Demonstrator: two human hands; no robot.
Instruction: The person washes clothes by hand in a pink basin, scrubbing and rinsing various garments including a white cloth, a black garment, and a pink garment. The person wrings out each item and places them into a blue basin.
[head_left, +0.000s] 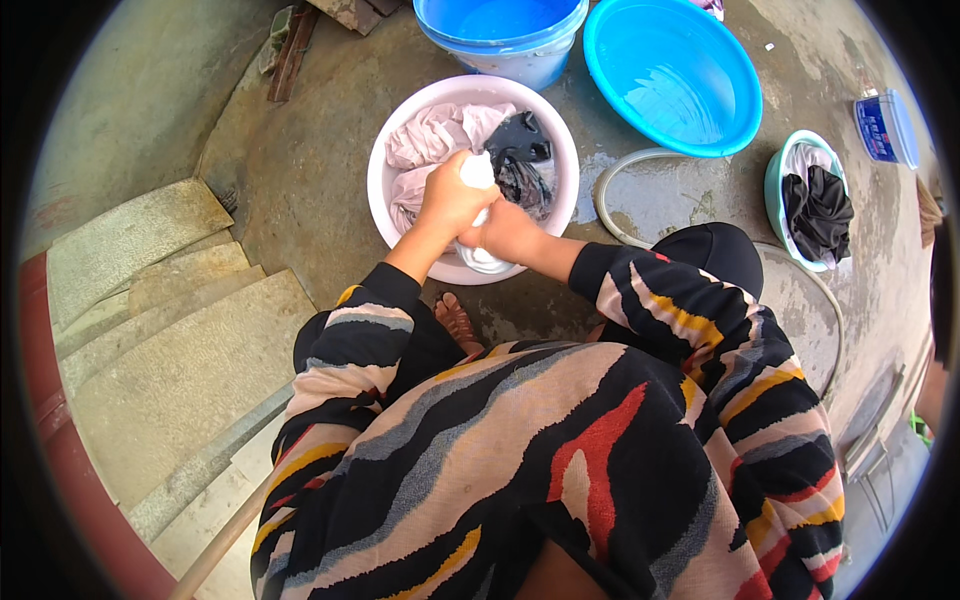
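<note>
Both hands grip one white wet cloth (477, 172) over a pale pink plastic basin (564, 139). My left hand (456, 196) has its fingers wrapped round the upper part of the cloth. Against it, a little lower and to the right, my right hand (504, 229) is closed on the same cloth, whose lower end bulges out beneath the hands near the basin's front rim. In the basin lie crumpled light pink fabric (429, 136) on the left and dark cloth (517, 139) on the right, in some water. The fingertips are partly hidden.
Behind the basin stand a blue-rimmed bucket (510, 60) and a bright blue basin (660, 75) of water. A hose (607, 202) curves across the wet concrete floor. Rightward are a small teal basin (774, 187) with clothes and a lidded tub (885, 129). Stone steps (187, 337) rise at left.
</note>
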